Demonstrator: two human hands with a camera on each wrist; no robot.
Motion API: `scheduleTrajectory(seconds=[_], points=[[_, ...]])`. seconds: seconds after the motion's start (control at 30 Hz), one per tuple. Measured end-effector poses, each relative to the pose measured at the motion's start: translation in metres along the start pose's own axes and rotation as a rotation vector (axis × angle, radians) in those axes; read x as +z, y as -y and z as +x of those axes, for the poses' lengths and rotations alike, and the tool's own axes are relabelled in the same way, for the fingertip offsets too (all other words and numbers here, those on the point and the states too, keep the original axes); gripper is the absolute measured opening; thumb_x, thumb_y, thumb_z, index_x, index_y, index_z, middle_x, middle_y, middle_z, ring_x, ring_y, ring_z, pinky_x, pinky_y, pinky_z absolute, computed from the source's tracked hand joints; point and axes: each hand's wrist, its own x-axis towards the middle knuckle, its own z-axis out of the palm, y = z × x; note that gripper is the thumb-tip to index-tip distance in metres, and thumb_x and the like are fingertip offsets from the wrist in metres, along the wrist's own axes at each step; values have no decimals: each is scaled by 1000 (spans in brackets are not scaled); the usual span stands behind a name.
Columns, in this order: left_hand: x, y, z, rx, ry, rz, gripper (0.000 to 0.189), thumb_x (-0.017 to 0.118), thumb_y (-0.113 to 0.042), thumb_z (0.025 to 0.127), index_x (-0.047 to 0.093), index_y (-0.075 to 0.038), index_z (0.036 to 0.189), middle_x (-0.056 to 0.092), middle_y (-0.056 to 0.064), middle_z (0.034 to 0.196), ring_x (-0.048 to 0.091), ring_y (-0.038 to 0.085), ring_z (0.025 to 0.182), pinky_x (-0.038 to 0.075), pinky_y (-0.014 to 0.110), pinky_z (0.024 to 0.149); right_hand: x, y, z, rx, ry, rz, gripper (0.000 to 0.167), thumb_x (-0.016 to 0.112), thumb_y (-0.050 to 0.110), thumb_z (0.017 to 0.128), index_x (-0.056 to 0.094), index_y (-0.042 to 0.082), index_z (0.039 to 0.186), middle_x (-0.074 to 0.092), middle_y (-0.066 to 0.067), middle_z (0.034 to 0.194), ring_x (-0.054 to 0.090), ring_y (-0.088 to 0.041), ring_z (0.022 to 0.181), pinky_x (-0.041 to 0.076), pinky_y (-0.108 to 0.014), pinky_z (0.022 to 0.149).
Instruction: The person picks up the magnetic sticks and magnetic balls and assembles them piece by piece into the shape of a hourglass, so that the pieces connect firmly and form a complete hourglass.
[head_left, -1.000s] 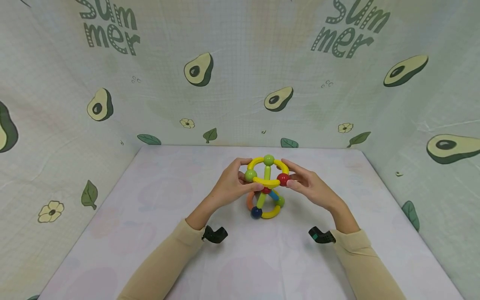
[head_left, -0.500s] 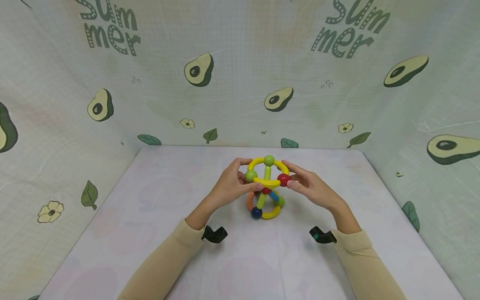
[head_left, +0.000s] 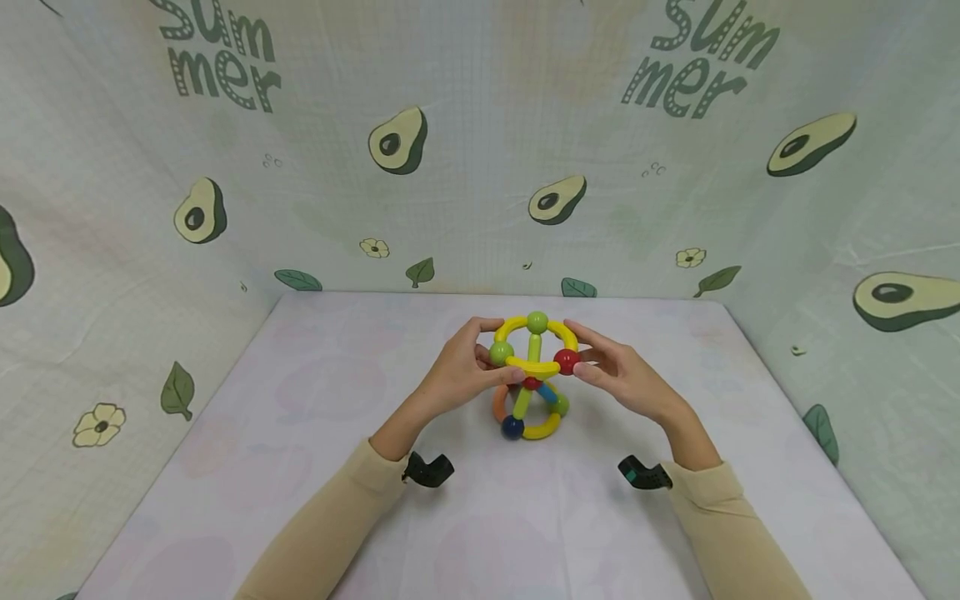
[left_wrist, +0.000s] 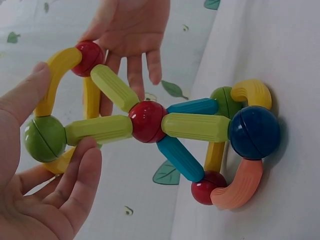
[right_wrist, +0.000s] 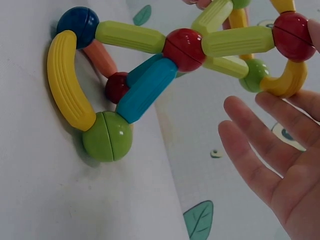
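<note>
A ball-and-stick construction toy [head_left: 535,367] stands on the table, shaped like an hourglass: two rings of curved rods and balls joined by straight rods at a central red ball [left_wrist: 148,121]. My left hand [head_left: 459,371] holds the upper ring on its left, around a green ball [left_wrist: 45,139], with the thumb on a yellow curved rod [left_wrist: 55,75]. On the opposite side my right hand [head_left: 626,373] pinches the same ring, thumb at a red ball [right_wrist: 294,36] and index finger by a yellow rod behind. The lower ring, with a dark blue ball [left_wrist: 254,132] and an orange rod [left_wrist: 240,186], rests on the tabletop.
A pale cloth with faint round patches covers the table [head_left: 337,533]. Behind and at both sides hangs a fabric backdrop [head_left: 465,225] printed with avocados and leaves. Black wrist cameras [head_left: 429,470] sit on both wrists below the hands.
</note>
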Motion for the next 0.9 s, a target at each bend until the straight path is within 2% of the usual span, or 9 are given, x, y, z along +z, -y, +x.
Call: scheduleTrajectory(seconds=[0.17,0.33,0.4,0.63,0.9], points=[[-1,0,0,1,17,1,88,90,-39,87,42,-11,156,64,7,129,71,16,90,63,31,83,0,-1,0,4,1,2,70,64,24,108,31,10,168,35,-13,171,61,-36,131,55,-24,99],[-4,-1,-1,13,29,2,86,87,-39,90,42,-13,157,59,7,141,71,16,91,63,32,82,-1,0,-1,15,10,0,69,64,25,108,31,14,168,35,-11,171,61,-34,131,54,-23,99],[-5,-2,-1,19,33,1,85,87,-40,90,42,-12,157,59,6,140,71,16,92,63,32,82,-1,1,-1,22,14,-6,69,64,25,108,31,17,168,36,-10,171,61,-34,132,54,-24,100],[-6,0,-1,39,46,-15,86,89,-39,88,43,-9,154,67,8,122,73,15,93,63,33,81,-3,5,-2,22,28,-20,70,66,24,107,33,16,168,37,-12,170,61,-35,132,57,-35,103],[-7,-1,-1,44,48,-20,84,91,-33,87,44,-8,152,60,9,137,73,16,94,64,32,83,-4,7,-3,19,32,-17,70,66,24,106,33,16,168,37,-13,170,61,-36,132,53,-22,98]])
